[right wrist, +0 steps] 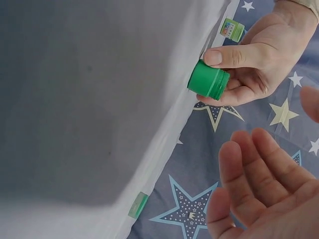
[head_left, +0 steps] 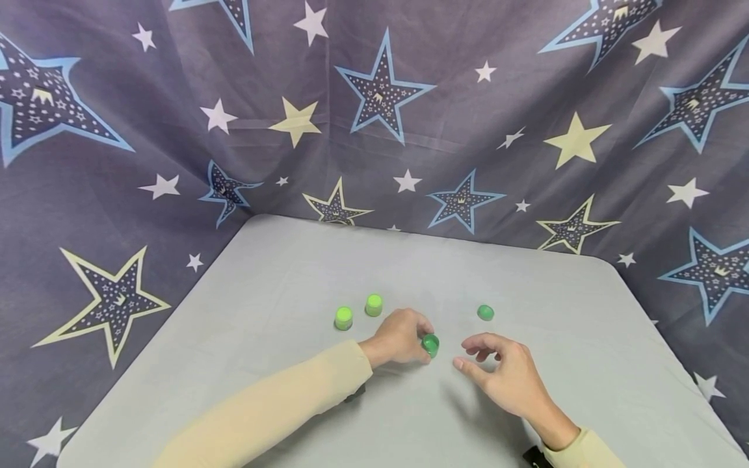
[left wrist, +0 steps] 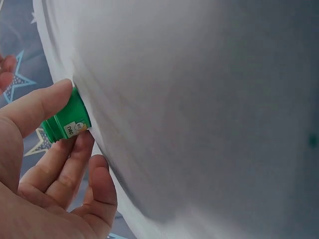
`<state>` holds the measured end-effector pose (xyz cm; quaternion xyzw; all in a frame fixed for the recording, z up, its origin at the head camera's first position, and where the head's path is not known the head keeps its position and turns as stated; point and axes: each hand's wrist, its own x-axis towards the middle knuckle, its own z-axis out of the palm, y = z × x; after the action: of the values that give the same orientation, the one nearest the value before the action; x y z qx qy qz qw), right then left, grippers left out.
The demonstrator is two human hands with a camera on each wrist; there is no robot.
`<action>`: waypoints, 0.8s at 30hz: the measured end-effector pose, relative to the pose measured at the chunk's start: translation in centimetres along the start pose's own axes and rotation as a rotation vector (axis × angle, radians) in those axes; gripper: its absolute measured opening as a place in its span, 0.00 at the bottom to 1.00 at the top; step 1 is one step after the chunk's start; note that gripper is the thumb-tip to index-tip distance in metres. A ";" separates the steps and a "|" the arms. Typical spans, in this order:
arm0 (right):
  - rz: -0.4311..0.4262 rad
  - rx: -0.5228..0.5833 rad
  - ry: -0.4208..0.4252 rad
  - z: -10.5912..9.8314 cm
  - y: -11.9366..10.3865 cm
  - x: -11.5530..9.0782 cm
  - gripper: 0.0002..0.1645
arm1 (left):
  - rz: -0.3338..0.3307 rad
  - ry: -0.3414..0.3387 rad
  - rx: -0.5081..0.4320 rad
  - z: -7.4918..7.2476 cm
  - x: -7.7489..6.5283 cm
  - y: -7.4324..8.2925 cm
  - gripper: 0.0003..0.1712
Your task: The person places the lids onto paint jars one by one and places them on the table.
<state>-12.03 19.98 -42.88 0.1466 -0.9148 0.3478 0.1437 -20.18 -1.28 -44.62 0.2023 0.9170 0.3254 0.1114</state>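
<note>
My left hand (head_left: 400,336) holds a small dark green jar (head_left: 430,346) between thumb and fingers. The jar stands upright at the tabletop, its lidless mouth facing up. Its threaded neck and a small label (left wrist: 76,127) show in the left wrist view. Just to the right, my right hand (head_left: 504,374) hovers over the table with fingers loosely bent and nothing in them. A green lid (head_left: 486,312) lies on the table beyond the right hand; the right wrist view shows that lid (right wrist: 138,204) too.
Two lime-green jars with lids on, a left one (head_left: 343,318) and a right one (head_left: 374,305), stand behind the left forearm. A pale cloth covers the table (head_left: 281,273). Dark star-printed curtains (head_left: 445,143) hang along its back and sides.
</note>
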 end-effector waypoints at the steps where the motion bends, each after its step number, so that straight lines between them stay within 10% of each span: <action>1: 0.000 -0.001 0.000 0.0 0.0 0.0 0.12 | -0.002 0.000 0.001 0.0 0.0 0.0 0.23; 24: 0.060 0.017 0.002 -0.3 0.5 0.7 0.13 | 0.049 0.004 -0.080 -1.1 -0.6 0.0 0.18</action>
<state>-12.79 20.45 -42.70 0.1197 -0.9157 0.3599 0.1328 -20.01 -2.17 -43.76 0.2197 0.8982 0.3647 0.1096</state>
